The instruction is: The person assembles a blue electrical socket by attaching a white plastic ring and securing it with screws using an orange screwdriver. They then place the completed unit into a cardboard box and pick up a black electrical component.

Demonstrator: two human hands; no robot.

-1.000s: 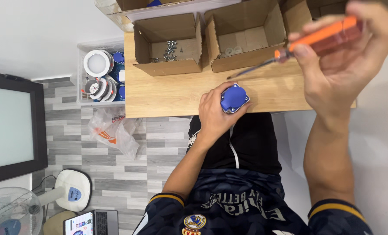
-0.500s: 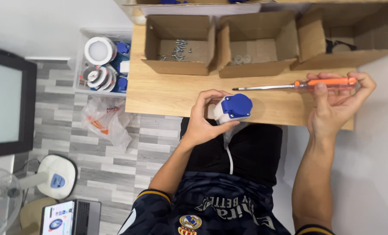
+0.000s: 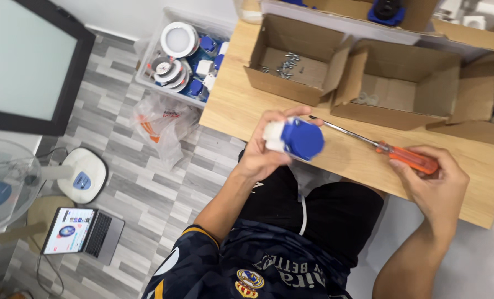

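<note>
Your left hand [image 3: 266,152] grips the blue-and-white plug [image 3: 294,138], fingers wrapped around its white end, holding it just above the near edge of the table [image 3: 236,105]. Your right hand [image 3: 432,182] closes its fingers on the orange handle of the screwdriver [image 3: 388,149], whose shaft lies on the table with its tip near the plug. Behind stand open boxes: one [image 3: 291,58] holds screws, the next [image 3: 402,88] small pale parts. A laptop [image 3: 83,232] sits on the floor.
</note>
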